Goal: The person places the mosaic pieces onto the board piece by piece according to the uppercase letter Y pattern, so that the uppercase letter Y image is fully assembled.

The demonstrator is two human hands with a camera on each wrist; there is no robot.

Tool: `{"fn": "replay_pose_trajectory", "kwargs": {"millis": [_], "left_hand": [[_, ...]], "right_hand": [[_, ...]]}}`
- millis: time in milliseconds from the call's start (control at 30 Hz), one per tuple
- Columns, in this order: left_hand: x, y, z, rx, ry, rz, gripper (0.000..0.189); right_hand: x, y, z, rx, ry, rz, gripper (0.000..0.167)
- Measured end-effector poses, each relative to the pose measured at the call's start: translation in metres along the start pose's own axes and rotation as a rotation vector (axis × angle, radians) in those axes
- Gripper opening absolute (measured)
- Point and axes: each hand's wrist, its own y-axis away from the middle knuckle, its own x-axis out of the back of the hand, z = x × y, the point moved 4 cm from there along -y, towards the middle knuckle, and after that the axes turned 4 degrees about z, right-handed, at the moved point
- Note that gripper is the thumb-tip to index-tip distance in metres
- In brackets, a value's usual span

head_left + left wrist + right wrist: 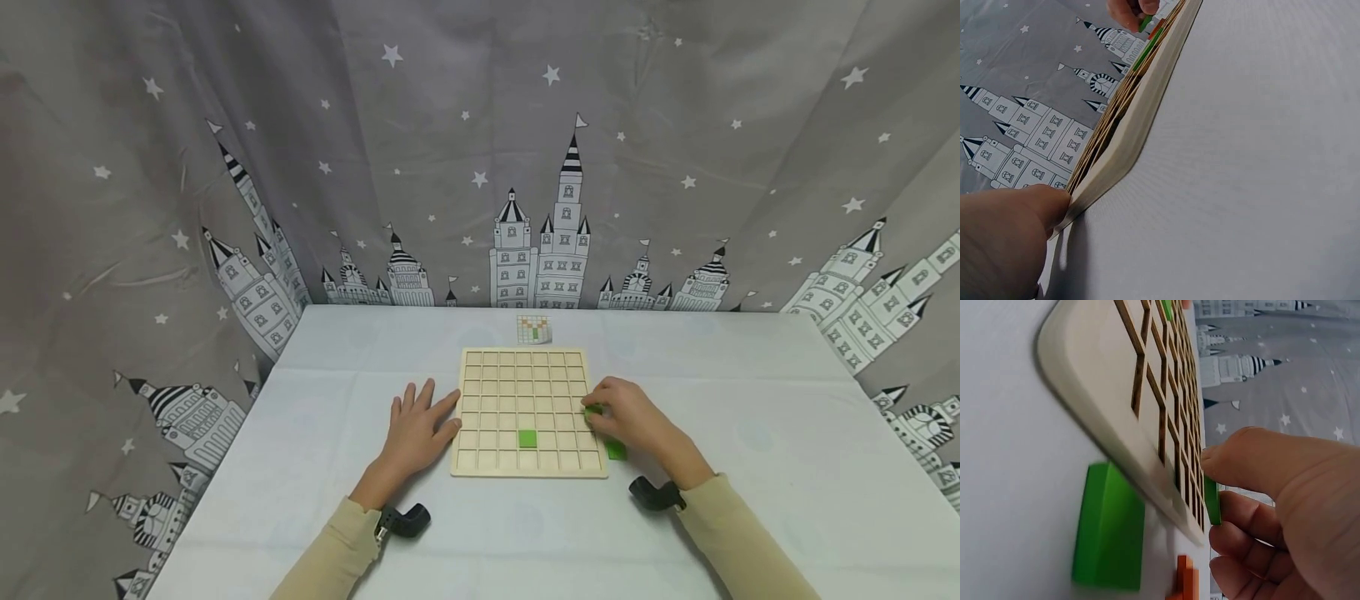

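Observation:
A pale wooden grid board (pixel 491 458) lies flat on the table, with one green square tile (pixel 528 438) set in a cell of its second row from the front. My left hand (pixel 414 429) rests at the board's left edge, fingers spread, thumb and forefinger touching the rim. In the left wrist view, a thumb (pixel 1035 209) presses that edge. At the right rim, my right hand (pixel 637 417) pinches another green tile (pixel 1212 501) between thumb and fingers, slightly above the board. A green piece (pixel 617 450) lies on the table beside the board's front right corner.
A small card with a grid pattern of orange and green squares (pixel 533 329) lies behind the board. Orange pieces (pixel 1188 581) sit beside the board, under the right hand. A grey curtain (pixel 450 125) with castles hangs behind the white table (pixel 360 350).

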Motion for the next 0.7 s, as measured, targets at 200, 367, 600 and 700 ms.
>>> {"fn": "replay_pose_trajectory", "kwargs": {"millis": [200,367,600,700], "left_hand": [[0.001,0.000,-0.001,0.005,0.002,-0.003,0.053],[0.001,-0.001,0.001,0.004,-0.001,-0.002,0.052],[0.002,0.001,0.001,-0.020,0.006,0.023,0.050],[0.001,0.001,0.000,-0.020,-0.004,0.019,0.049]], "right_hand": [[-0.004,-0.010,-0.009,0.054,0.013,-0.009,0.021],[-0.009,-0.017,-0.020,0.079,0.013,-0.030,0.020],[-0.018,-0.025,-0.035,0.127,-0.026,-0.040,0.020],[-0.022,-0.029,-0.040,0.154,-0.014,-0.036,0.019]]}}
